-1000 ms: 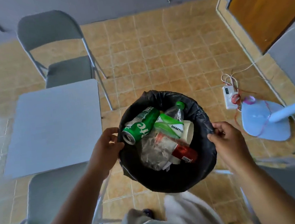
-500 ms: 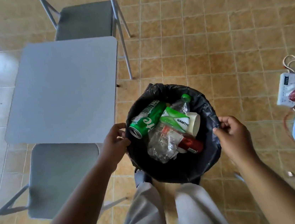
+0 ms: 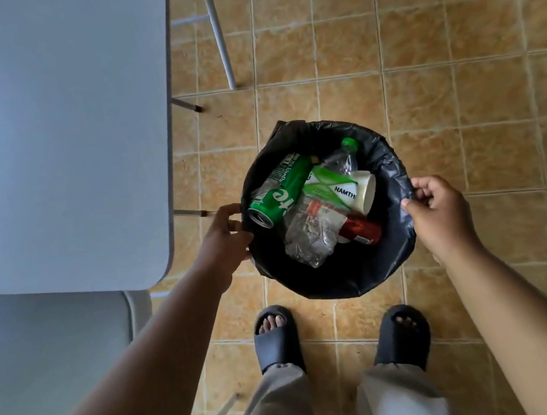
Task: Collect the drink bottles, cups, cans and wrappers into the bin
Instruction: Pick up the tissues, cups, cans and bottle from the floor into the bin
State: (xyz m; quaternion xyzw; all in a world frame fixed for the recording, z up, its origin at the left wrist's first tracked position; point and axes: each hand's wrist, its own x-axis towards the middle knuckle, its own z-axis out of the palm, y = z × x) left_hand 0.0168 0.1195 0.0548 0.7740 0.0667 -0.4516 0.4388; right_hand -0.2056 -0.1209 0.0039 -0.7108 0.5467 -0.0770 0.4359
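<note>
**Head view: both grips on the rim of a loaded bin**

The head view looks straight down on the bin, a round tub lined with black film, over the tiled floor. I cannot tell whether its base rests on the floor or hangs just above it.

The left grip is closed on the bin's left rim, fingers curled over the film. The right grip pinches the right rim between thumb and fingers.

Inside the bin lie:
- a green can against the left wall, its open end beside the left grip
- a clear bottle with a green cap, toward the far wall
- a paper cup on its side at the right
- a red can near the middle
- crumpled clear plastic in front of them

The tabletop stands just left of the bin, and 2 sandalled feet stand on its near side.

The collecting looks done; what remains is handling the bin. The main risks, as I judge them:
- The film may be all the fingers hold, so it could slide off the rim and the tub could drop or tip.
- An uneven pull by the 2 grips would tilt the bin, and the green can, lying highest, would roll out first.
- A swing to the left could knock the bin on the tabletop's corner.
</note>
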